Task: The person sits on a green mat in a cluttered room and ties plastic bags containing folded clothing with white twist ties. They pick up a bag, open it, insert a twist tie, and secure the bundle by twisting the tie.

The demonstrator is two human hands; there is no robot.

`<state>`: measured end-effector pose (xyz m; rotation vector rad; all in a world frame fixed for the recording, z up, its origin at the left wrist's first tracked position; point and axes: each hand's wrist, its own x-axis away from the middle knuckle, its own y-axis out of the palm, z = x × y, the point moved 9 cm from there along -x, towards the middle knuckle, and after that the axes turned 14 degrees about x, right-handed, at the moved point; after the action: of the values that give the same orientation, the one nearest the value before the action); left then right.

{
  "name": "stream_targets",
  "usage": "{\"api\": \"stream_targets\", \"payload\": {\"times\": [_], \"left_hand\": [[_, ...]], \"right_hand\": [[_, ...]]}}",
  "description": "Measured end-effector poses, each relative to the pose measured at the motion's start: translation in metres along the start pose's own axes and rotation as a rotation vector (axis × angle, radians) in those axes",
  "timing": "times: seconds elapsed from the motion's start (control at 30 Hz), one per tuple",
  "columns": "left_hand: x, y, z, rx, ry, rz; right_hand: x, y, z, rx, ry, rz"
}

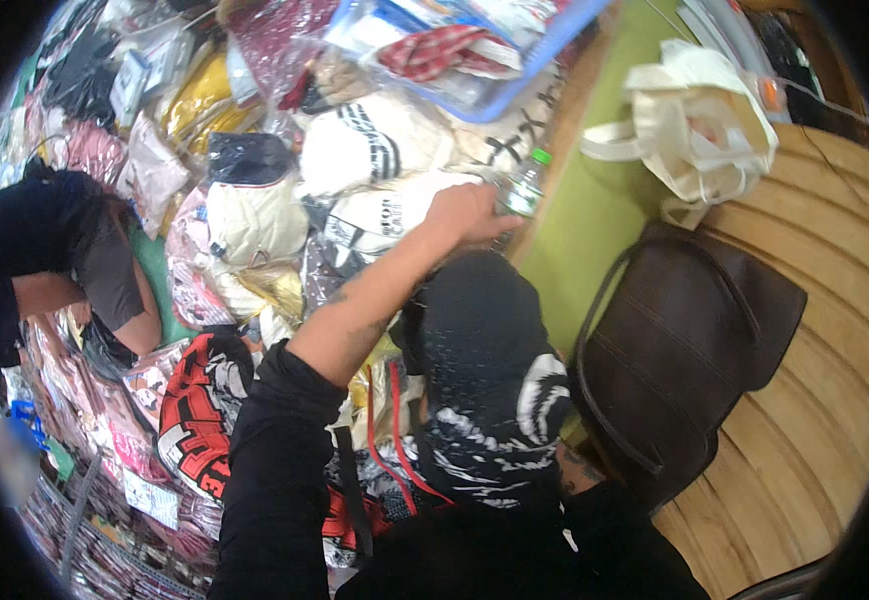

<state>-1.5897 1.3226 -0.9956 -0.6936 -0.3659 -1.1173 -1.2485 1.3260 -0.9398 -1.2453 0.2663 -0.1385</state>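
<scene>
My left hand (467, 212) reaches out over the pile, its fingers and thumb closed about the lower part of a small clear plastic bottle (526, 186) with a green cap. The bottle leans slightly, cap away from me. In front of my chest is a bunched black cloth garment (485, 350) with a white print. My right forearm (579, 470) runs in behind this garment, which hides the right hand. White garments (373, 140) with black lettering, in clear bags, lie beside my left hand. A red-and-black printed garment (200, 415) rests left of my left arm.
A blue plastic basket (545, 75) with packaged clothes stands at the far side. Right of it are a green board (575, 240), a white tote bag (700, 130) and a dark brown bag (690, 350) on a slatted wooden surface (805, 420). Another person (50, 250) crouches at left among bagged clothes.
</scene>
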Motion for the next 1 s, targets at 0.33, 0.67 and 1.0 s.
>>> {"api": "stream_targets", "payload": {"times": [0.33, 0.67, 1.0], "left_hand": [[-0.040, 0.018, 0.017, -0.023, -0.259, -0.191], [0.060, -0.060, 0.075, -0.041, 0.337, 0.373], [0.080, -0.004, 0.258, 0.097, 0.674, 0.403]], "right_hand": [[-0.004, -0.004, -0.004, -0.034, 0.029, 0.002], [-0.015, -0.005, -0.009, 0.199, 0.032, 0.108], [-0.035, -0.021, 0.007, -0.063, 0.001, 0.143]]}}
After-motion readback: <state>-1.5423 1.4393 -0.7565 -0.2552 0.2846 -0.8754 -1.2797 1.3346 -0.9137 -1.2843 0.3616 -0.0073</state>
